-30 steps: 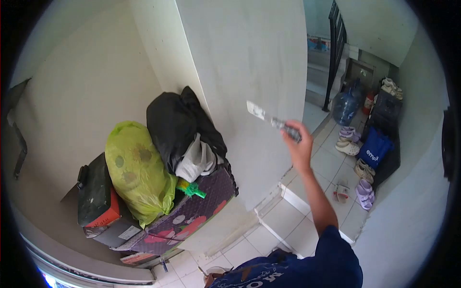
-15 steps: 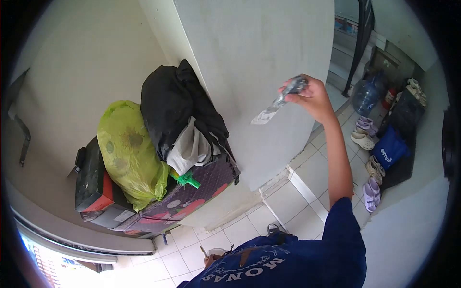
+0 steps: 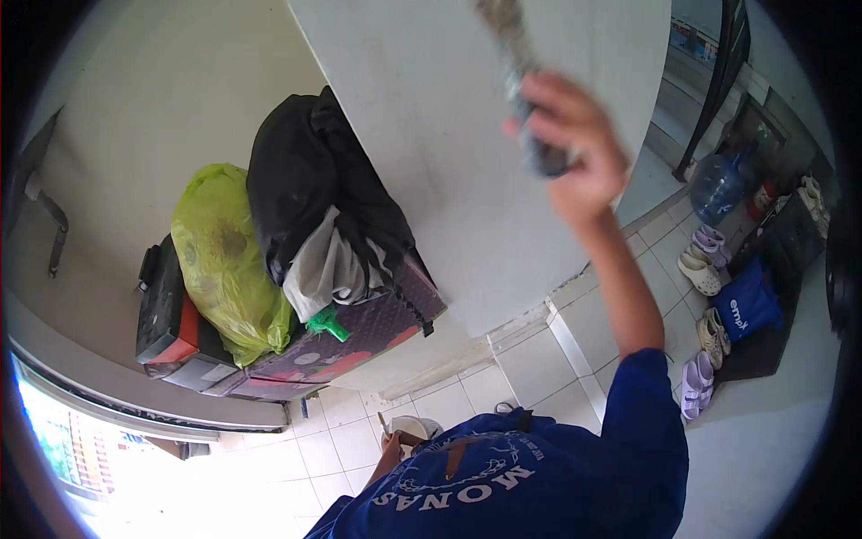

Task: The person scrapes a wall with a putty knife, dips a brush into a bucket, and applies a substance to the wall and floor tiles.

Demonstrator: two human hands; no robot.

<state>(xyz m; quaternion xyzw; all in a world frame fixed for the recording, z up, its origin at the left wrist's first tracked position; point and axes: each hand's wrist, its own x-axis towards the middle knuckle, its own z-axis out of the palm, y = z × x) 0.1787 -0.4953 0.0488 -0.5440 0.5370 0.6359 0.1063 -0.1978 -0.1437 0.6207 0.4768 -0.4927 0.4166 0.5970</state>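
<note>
My right hand [image 3: 584, 135] is raised in front of the grey-white wall panel [image 3: 422, 135]. Its fingers wrap the dark, smeared handle of a putty knife [image 3: 516, 54], whose blade points up past the top edge of the view and is blurred by motion. Low in front of my dark blue shirt [image 3: 539, 458], my left hand [image 3: 393, 446] is closed at the rim of a white tub [image 3: 415, 426], mostly hidden behind my body. A thin stick-like piece [image 3: 382, 422] juts up beside that hand.
Left of the panel, a black bag [image 3: 305, 171], a yellow-green plastic bag [image 3: 215, 260] and boxes [image 3: 341, 350] are piled up. To the right are several shoes [image 3: 696, 382], a blue bag [image 3: 750, 301] and a water jug [image 3: 716, 189]. A tiled step [image 3: 566, 337] edges the floor.
My right hand has risen, and the putty knife has swung from pointing down-left to pointing up. The view has shifted slightly, and more of the tub and my left hand shows.
</note>
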